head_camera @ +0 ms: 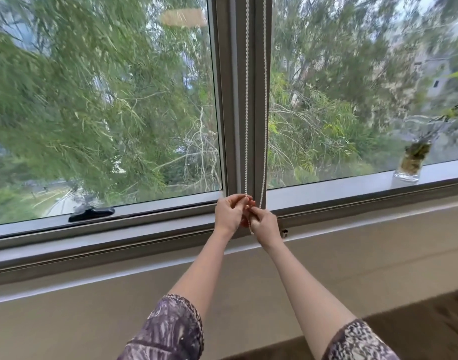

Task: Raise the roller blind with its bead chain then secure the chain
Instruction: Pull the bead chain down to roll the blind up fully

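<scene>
Well to the left of the central window post (233, 113), a black window handle (91, 212) lies flat on the lower frame, with blurred green trees filling the pane above it. Down low on that same side, a patterned sleeve (170, 331) ends at the elbow and a bare forearm reaches up toward the foot of the post. The left hand (229, 215) sits at the post's base, just left of it, with thumb and forefinger pinching the left strand of the white bead chain (246, 126) at the spot where that strand comes down to the hand. The chain hangs straight down along the post in two strands – one against the post's middle, the other along its right edge, both running out of view at the top. A short bit of chain dangles below, between the two hands. Touching the left hand from the right and slightly lower, the right hand (267, 227) has its fingers curled in and pinched on the chain near where the right strand ends; how the beads lie inside that grip cannot be told. Its forearm runs back to a second patterned sleeve (358, 344). Well to the right of the post, a clear glass vase (412, 162) holding green stems stands on the sill (326, 189) – and below it, at the lower right, lies a brown cushion (430, 320).
</scene>
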